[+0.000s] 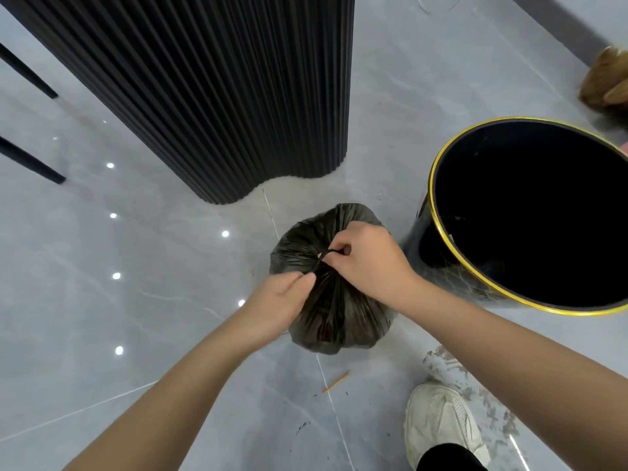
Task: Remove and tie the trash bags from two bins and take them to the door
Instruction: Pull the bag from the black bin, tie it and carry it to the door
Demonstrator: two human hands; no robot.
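Near right, a white shoe [441, 423] stands on the grey tiled floor [136, 317], with a thin wooden stick [336, 381] just left of it. Beyond them the black trash bag [343, 311] sits on the floor. The left hand [282, 300] pinches its gathered neck, and the right hand [367, 263] curls its fingers round a twisted strand of the top. A gold-rimmed black bin [543, 198] stands just beside the bag on the right. Open floor spreads left. Farther off, the wavy bottom edge of a fluted black column [221, 96] comes near the bag.

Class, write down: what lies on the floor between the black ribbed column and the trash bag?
Nothing lies there. The head view shows only bare grey floor, crossed by one tile joint, between the column and the trash bag.
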